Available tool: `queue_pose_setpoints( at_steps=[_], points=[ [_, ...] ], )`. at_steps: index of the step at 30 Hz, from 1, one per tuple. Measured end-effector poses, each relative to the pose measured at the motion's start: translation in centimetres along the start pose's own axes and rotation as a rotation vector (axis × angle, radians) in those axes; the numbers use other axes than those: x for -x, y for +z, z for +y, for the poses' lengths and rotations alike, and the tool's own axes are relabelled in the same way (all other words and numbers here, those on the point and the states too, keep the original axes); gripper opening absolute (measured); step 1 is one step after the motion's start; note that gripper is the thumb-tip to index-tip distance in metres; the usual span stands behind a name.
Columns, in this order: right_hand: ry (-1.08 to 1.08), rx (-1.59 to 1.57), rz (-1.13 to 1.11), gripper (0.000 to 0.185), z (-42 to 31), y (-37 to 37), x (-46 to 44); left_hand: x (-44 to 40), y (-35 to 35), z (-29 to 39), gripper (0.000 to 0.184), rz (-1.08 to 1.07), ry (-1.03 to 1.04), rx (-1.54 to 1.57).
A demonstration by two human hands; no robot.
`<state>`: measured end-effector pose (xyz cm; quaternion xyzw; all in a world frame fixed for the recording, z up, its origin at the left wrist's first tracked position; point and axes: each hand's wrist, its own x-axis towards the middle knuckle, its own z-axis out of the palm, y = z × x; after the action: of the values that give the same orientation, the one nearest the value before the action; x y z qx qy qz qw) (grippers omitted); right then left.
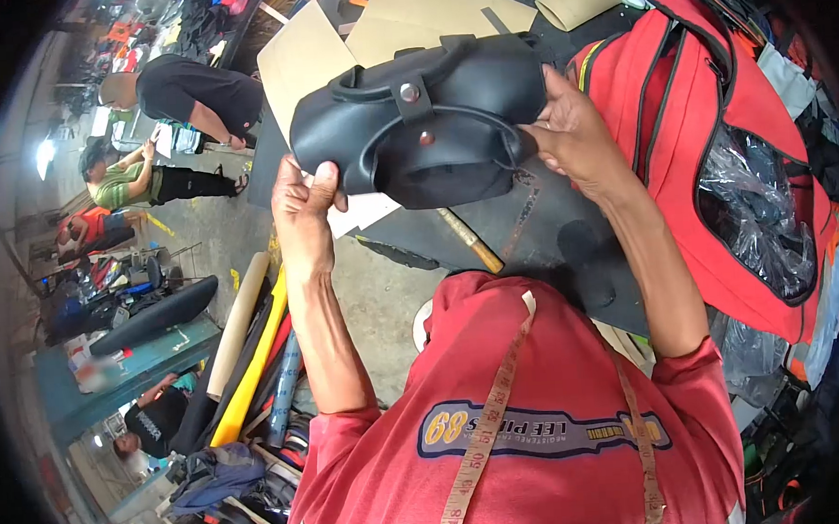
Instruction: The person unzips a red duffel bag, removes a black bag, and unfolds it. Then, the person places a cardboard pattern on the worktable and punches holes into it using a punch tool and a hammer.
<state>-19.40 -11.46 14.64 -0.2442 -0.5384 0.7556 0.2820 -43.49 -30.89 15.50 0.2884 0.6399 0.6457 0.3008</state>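
A black leather handbag point(337, 129) is held up over the dark work table point(570, 245). It has two looped handles and a short strap with a round metal snap; a second metal stud shows below the strap, and the front sags inward. My left hand point(307, 197) grips its lower left corner, thumb on the front. At the right end, my right hand point(569, 135) is closed on the side of the bag, its fingertips partly hidden. A brush point(471, 240) with a wooden handle lies on the table just below the bag.
Tan pattern sheets point(426, 15) lie behind the bag. On the right stands a large red bag point(665, 145) with plastic wrap inside. Rolls of material point(249, 352) lean at left. Several people point(192, 94) are farther off. A measuring tape point(489, 410) hangs over my red shirt.
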Motion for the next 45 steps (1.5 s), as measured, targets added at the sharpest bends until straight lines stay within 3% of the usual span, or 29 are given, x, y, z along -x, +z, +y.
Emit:
queue_pose_setpoints(
  at_steps=[2,5,7,8,10,11,14,18,22,25,26,28,31,33,34,36,37,38,40,41,45],
  points=[
    [-0.004,-0.040,-0.102,0.040,2.3,-2.0,-0.2,0.1,-0.1,-0.9,0.026,0.003,-0.072,0.266],
    [0.000,-0.117,-0.243,0.021,4.6,-4.3,0.2,0.7,-1.0,-2.7,0.030,-0.049,-0.148,0.367],
    [-0.193,0.025,-0.242,0.021,5.4,-4.7,-0.4,1.0,-1.2,-3.3,0.038,-0.104,-0.123,0.461],
    [-0.179,0.084,-0.188,0.022,5.5,-4.9,-0.3,1.1,-0.9,-2.8,0.036,-0.105,-0.115,0.451],
    [-0.253,0.157,-0.182,0.024,4.4,-5.1,-0.2,1.2,-1.5,-2.6,0.034,-0.108,-0.100,0.253],
    [-0.324,0.232,-0.163,0.026,4.1,-5.0,-0.1,1.6,-1.3,-1.9,0.024,-0.102,-0.075,0.206],
    [-0.272,0.132,-0.245,0.034,4.7,-5.2,-0.6,1.2,-1.4,-1.1,0.020,-0.052,0.007,-0.010],
    [-0.183,0.079,-0.263,0.040,3.7,-4.9,-1.9,-0.6,-1.2,-0.1,0.028,-0.103,-0.070,-0.134],
    [-0.216,0.148,-0.262,0.043,3.8,-5.0,-2.4,-2.5,-2.0,-0.5,0.049,-0.196,-0.134,-0.357],
    [-0.197,0.168,-0.290,0.044,4.6,-5.0,-2.4,-3.5,-2.0,-1.4,0.042,-0.315,-0.160,-0.300],
    [-0.118,0.266,-0.297,0.042,4.8,-5.3,-2.4,-3.4,-2.0,-1.0,0.031,-0.334,-0.164,-0.332],
    [-0.039,0.366,-0.296,0.041,5.7,-5.8,-2.7,-3.4,-2.0,-1.2,0.031,-0.352,-0.170,-0.297],
    [-0.215,0.853,-0.040,0.037,7.1,-6.3,-3.0,-3.2,-2.1,-0.7,0.035,-0.398,-0.194,-0.253],
    [-0.474,0.683,-0.043,0.024,3.3,-4.3,-2.6,-2.9,-2.2,1.0,0.040,-0.437,-0.128,-0.350],
    [-0.609,0.513,-0.008,0.022,2.4,-3.0,-2.4,-2.7,-2.9,0.9,0.044,-0.448,-0.136,-0.136],
    [-0.606,0.800,-0.003,0.022,1.3,-3.5,-2.5,-3.3,-4.3,-0.5,0.040,-0.459,-0.066,0.046],
    [-0.489,0.502,-0.090,0.022,1.9,-3.4,-3.2,-3.7,-4.5,0.0,0.032,-0.431,-0.126,-0.020],
    [-0.503,0.507,-0.085,0.022,1.9,-3.7,-3.3,-4.3,-4.8,-0.2,0.028,-0.441,-0.114,-0.087],
    [-0.294,0.606,-0.126,0.027,1.4,-4.3,-2.8,-4.8,-4.7,0.2,0.019,-0.420,-0.071,-0.276],
    [-0.273,0.440,-0.174,0.026,1.2,-4.6,-2.5,-4.7,-4.2,0.8,0.019,-0.400,-0.031,-0.316],
    [-0.244,0.710,-0.151,0.020,1.8,-6.6,-0.2,-2.4,-2.7,3.8,0.020,-0.386,0.008,-0.638]
  ],
)
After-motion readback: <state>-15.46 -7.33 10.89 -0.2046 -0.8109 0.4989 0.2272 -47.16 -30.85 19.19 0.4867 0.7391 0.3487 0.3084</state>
